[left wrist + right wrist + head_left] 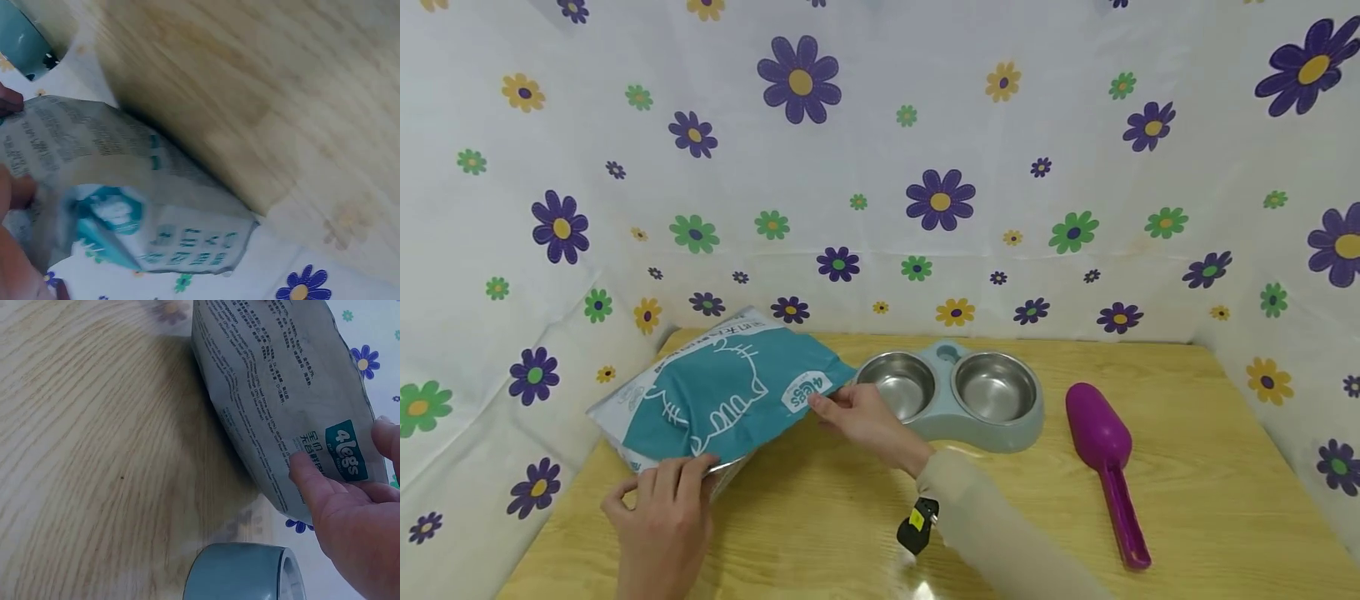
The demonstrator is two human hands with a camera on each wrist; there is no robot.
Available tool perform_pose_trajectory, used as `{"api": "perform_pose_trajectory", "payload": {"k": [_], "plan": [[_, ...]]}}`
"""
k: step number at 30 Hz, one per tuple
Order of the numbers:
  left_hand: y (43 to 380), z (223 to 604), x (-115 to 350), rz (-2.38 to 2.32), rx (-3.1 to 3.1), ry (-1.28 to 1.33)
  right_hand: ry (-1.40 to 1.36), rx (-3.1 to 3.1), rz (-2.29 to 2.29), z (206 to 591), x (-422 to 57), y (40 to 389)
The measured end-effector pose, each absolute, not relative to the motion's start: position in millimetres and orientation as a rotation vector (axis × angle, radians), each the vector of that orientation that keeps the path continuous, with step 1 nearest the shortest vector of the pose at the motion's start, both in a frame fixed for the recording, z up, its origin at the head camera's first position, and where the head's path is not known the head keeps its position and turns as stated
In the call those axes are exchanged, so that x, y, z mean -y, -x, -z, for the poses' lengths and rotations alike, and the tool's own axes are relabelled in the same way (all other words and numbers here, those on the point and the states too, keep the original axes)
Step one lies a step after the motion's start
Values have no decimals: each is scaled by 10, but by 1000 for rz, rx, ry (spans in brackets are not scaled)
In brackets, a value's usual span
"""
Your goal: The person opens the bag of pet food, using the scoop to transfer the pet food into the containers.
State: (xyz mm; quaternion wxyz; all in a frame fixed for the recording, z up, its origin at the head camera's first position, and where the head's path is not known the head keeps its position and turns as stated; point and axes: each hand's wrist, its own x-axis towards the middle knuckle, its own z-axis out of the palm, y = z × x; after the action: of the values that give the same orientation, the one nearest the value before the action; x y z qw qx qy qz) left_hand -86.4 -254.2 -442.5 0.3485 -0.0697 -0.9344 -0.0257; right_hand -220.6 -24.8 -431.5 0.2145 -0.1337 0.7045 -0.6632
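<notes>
A teal and white pet food bag (730, 392) with a white cat drawing and a "4legs" logo leans tilted at the left of the table. My left hand (662, 517) grips its near edge, fingertips over the top side. With thumb and fingers my right hand (876, 425) pinches the bag's right corner by the logo. In the right wrist view, the printed underside of the bag (269, 394) faces the camera, and my right hand (356, 512) has fingers against it. The left wrist view shows the bag (194, 231) hanging over the wood, partly blurred.
A light blue double pet bowl (940, 417) with two steel dishes stands just right of the bag. Farther right lies a magenta scoop (1101, 450), handle toward me. The wooden table (1210, 467) is enclosed by a flower-print cloth (880, 125) behind and at both sides.
</notes>
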Motion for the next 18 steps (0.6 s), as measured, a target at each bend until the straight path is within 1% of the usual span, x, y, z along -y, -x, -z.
{"api": "perform_pose_trajectory", "payload": {"k": [3,9,14,18], "plan": [[832,4336,2497,56,2491,139,387,-1975,1783,4330,228,2178],[759,4205,2393,50,2580,226,410,-1924,1774,4409,175,2114],[765,4110,2354,98,2736,220,394,-1906,1782,4429,163,2093],[811,4009,2357,30,2853,318,388,-1910,1780,4434,159,2066]]}}
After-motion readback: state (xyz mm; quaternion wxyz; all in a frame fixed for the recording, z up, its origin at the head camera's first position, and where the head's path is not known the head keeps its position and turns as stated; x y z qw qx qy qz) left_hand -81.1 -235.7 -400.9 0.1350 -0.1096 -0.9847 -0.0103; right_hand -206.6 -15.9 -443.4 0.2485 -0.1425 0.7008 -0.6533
